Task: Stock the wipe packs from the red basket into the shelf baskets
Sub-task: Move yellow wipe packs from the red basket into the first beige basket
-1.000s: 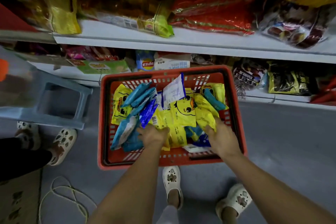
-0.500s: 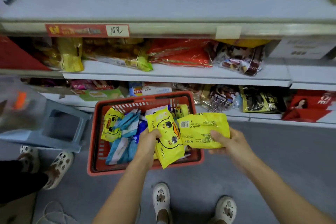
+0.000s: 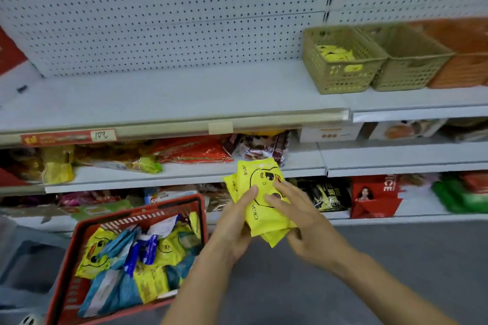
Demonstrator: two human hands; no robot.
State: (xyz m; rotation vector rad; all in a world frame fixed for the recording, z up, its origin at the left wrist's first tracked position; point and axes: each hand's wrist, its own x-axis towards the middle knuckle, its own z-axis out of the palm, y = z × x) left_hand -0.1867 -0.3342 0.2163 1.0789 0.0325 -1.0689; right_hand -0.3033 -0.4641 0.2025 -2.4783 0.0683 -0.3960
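The left hand point(image 3: 235, 221) grips the left edge of a stack of yellow duck-face wipe packs point(image 3: 260, 192), the right hand point(image 3: 311, 229) lays nearly straight fingers on its front, just right of the red basket point(image 3: 61, 285), well below the olive shelf basket point(image 3: 340, 74).

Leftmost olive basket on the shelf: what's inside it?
Yellow wipe packs lie inside the olive basket; how many, and anything beneath them, is hidden.
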